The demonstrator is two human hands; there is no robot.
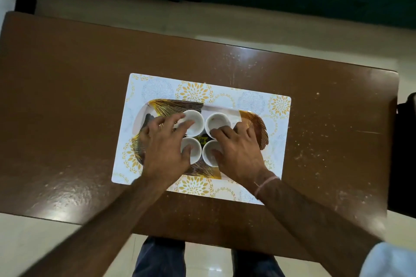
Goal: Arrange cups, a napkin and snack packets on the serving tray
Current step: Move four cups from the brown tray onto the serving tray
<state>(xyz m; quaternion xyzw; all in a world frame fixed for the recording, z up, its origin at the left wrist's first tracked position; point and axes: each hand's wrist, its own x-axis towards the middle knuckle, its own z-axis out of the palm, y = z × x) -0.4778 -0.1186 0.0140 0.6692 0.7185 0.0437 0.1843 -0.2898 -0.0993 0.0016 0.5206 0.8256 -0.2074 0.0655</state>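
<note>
The left hand's fingers (180, 122) lie spread and loose over the two left-hand small white round cups (195, 124), fingertips resting on the rims, the thumb dipping toward the nearer cup (191, 149); they touch rather than clasp. The right hand's fingers (221, 132) are likewise splayed flat across the two right-hand cups, far (218, 122) and near (210, 152), pressing or steadying, with nothing clenched. Behind them, the left hand (165, 148) and the right hand (239, 153) both come in from the near edge of the table.

All four cups stand upright in a tight two-by-two cluster, touching or nearly so, at the middle of the oval tray with a gold and dark leaf pattern (256, 128). A dark and yellow packet (201, 140) peeks out between them, seemingly beneath. A pale strip along the tray's far rim may be the napkin; I cannot tell for sure. The tray sits on a white rectangular placemat with yellow floral print (193, 91), on a scuffed brown wooden table (67, 96).

The risk, as I judge it: with cups packed this close and light, a nudge to one could knock its neighbour over or slide the group off centre, and the packet underneath may leave them rocking.
</note>
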